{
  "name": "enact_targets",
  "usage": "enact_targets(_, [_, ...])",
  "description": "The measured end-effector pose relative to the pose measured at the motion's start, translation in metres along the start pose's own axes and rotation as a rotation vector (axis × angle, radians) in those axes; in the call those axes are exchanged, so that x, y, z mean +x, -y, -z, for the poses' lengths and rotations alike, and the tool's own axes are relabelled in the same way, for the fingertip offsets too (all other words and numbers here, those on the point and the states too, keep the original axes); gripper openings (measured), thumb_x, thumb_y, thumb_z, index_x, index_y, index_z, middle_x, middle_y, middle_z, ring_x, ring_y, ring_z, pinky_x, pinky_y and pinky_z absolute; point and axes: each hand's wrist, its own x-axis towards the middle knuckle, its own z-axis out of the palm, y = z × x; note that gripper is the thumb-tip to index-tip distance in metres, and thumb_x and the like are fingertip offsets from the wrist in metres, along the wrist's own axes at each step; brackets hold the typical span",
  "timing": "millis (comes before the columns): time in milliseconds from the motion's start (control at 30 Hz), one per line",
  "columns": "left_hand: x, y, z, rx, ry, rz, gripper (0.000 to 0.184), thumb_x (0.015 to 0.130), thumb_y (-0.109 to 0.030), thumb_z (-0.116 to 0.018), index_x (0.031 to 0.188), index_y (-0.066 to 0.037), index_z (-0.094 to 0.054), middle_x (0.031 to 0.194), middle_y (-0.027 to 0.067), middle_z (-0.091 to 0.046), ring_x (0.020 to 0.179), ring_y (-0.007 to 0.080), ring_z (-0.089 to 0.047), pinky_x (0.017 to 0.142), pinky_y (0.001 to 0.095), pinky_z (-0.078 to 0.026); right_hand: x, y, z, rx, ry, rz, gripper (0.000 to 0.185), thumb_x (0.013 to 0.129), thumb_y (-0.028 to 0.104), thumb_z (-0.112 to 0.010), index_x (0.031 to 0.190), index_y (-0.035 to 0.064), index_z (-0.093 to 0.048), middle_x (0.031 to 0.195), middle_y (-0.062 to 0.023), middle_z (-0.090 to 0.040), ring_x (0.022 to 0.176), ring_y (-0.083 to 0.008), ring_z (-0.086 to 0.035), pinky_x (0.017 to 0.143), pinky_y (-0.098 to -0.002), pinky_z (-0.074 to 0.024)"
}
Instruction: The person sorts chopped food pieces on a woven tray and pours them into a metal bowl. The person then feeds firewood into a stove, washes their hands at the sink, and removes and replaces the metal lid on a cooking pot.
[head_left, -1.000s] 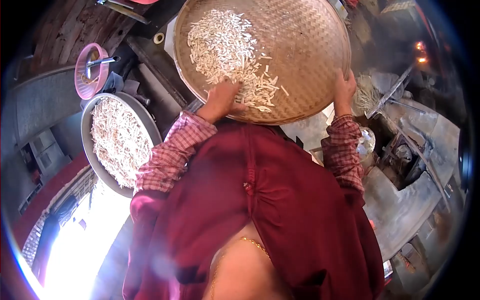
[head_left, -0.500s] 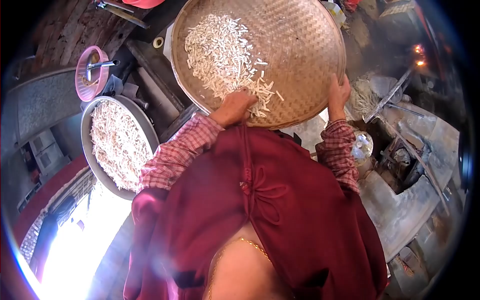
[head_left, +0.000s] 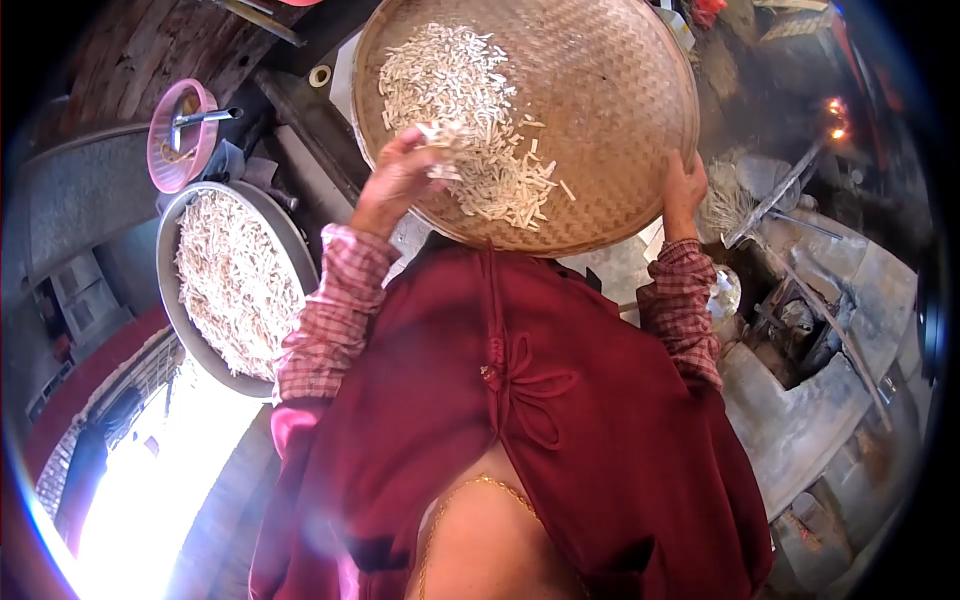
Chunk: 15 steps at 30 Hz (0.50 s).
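Observation:
A round woven bamboo tray (head_left: 620, 110) is held in front of my body, with a heap of short pale strips (head_left: 445, 75) on its left half and a looser spread towards me. My left hand (head_left: 395, 185) is raised over the tray's left rim, fingers closed around a bunch of the strips, slightly smeared by motion. At the right rim, my right hand (head_left: 684, 192) grips the tray's edge, with the thumb on the inner side; its other fingers are hidden below. What supports the tray underneath cannot be seen.
To the left stands a large round metal pan (head_left: 170, 290) full of similar pale strips. Behind it sits a pink plastic basket (head_left: 160, 150) with a metal-looking handle in it. On the right are a concrete stove (head_left: 800, 420) with an opening, long sticks and a small fire (head_left: 837, 130).
My left hand has lifted from the strips at the near edge and moved up and left, carrying a bunch. My right hand keeps its hold on the rim.

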Motion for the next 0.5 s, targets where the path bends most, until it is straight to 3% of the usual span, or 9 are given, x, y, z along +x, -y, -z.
enact_targets(67, [-0.019, -0.023, 0.023, 0.002, 0.014, -0.088, 0.033, 0.078, -0.004, -0.063, 0.111, -0.001, -0.055, 0.092, 0.0100, -0.063, 0.073, 0.0148, -0.060, 0.050, 0.0250, -0.047, -0.003, 0.003, 0.001, 0.036, 0.011, -0.026, 0.034, 0.081, 0.019, -0.059, 0.108, -0.0020, -0.060, 0.096, -0.0086, -0.066, 0.085, -0.0170, -0.060, 0.078, -0.0289, -0.0453])
enact_targets(200, [-0.089, -0.072, 0.094, 0.061, -0.217, -0.266, 0.039, 0.081, -0.008, -0.058, 0.118, -0.001, -0.048, 0.097, 0.0112, -0.060, 0.072, 0.0164, -0.058, 0.052, 0.0244, -0.044, 0.002, -0.007, -0.001, 0.041, -0.004, -0.015, 0.034, 0.081, 0.019, -0.058, 0.108, -0.0015, -0.060, 0.096, -0.0091, -0.066, 0.087, -0.0172, -0.060, 0.079, -0.0294, -0.0454])
enact_targets(267, [-0.142, -0.086, 0.165, 0.091, -0.488, -0.351, 0.039, 0.081, -0.010, -0.059, 0.118, -0.004, -0.049, 0.100, 0.0100, -0.060, 0.074, 0.0153, -0.058, 0.053, 0.0259, -0.045, 0.005, -0.015, -0.001, 0.047, -0.002, 0.001, 0.034, 0.081, 0.019, -0.058, 0.108, -0.0012, -0.060, 0.096, -0.0092, -0.066, 0.087, -0.0170, -0.060, 0.079, -0.0292, -0.0454])
enact_targets(400, [-0.231, -0.108, 0.223, 0.250, -0.826, -0.393, 0.028, 0.079, -0.004, -0.060, 0.106, -0.007, -0.055, 0.083, 0.0063, -0.061, 0.065, 0.0141, -0.056, 0.054, 0.0263, -0.047, 0.008, -0.020, -0.001, 0.045, 0.016, -0.004, 0.033, 0.082, 0.018, -0.058, 0.109, -0.0010, -0.060, 0.097, -0.0094, -0.066, 0.087, -0.0173, -0.060, 0.080, -0.0292, -0.0453])
enact_targets(467, [-0.259, -0.103, 0.257, 0.396, -0.948, -0.233, 0.032, 0.079, -0.004, -0.060, 0.111, -0.005, -0.054, 0.081, 0.0064, -0.061, 0.066, 0.0141, -0.057, 0.054, 0.0277, -0.048, 0.009, -0.023, 0.000, 0.058, 0.018, 0.013, 0.033, 0.082, 0.018, -0.058, 0.110, -0.0013, -0.060, 0.097, -0.0097, -0.065, 0.087, -0.0176, -0.061, 0.080, -0.0293, -0.0453])
enact_targets(500, [-0.265, -0.103, 0.258, 0.536, -1.072, -0.041, 0.040, 0.079, -0.012, -0.063, 0.117, -0.005, -0.052, 0.092, 0.0043, -0.061, 0.073, 0.0116, -0.059, 0.059, 0.0278, -0.049, 0.010, -0.024, -0.001, 0.067, 0.020, 0.022, 0.033, 0.082, 0.017, -0.058, 0.110, -0.0015, -0.059, 0.098, -0.0099, -0.065, 0.087, -0.0178, -0.061, 0.081, -0.0293, -0.0453])
